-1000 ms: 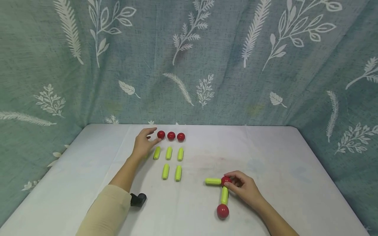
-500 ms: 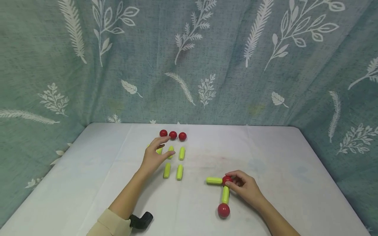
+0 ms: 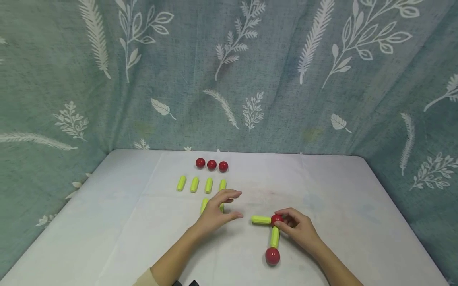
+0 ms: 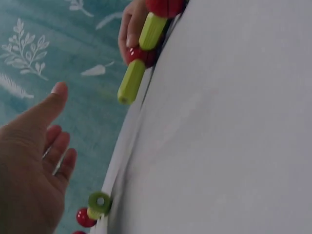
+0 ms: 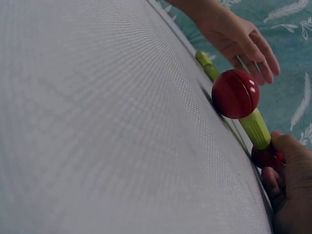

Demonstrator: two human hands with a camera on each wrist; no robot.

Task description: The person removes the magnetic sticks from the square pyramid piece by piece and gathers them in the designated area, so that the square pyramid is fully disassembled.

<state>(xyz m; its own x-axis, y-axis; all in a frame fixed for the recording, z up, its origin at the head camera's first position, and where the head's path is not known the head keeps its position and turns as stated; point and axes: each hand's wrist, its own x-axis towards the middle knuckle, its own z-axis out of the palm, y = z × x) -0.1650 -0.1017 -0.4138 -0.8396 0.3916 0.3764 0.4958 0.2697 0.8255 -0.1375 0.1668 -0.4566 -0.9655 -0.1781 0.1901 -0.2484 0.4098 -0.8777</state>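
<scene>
My right hand [image 3: 298,227] pinches a red ball [image 3: 276,220] between thumb and fingers. From this ball one lime-green rod [image 3: 261,220] points left, and another green rod [image 3: 274,237] runs toward me to a second red ball [image 3: 272,256]. In the right wrist view that near ball [image 5: 236,94] shows a seam around it. My left hand [image 3: 217,210] hovers left of the joined pieces, thumb and fingers apart with nothing between them. Beneath it, two loose green rods are partly covered. The left wrist view shows the same empty left hand [image 4: 36,156].
Three red balls [image 3: 212,165] stand in a row at the back of the white table [image 3: 340,190]. Loose green rods [image 3: 194,184] lie in rows before them. A patterned teal cloth [image 3: 279,79] hangs behind and at both sides.
My left hand has moved from beside the back red balls rightward and toward me, past the loose rods. My right hand stays on its ball, and the joined pieces keep their arrangement.
</scene>
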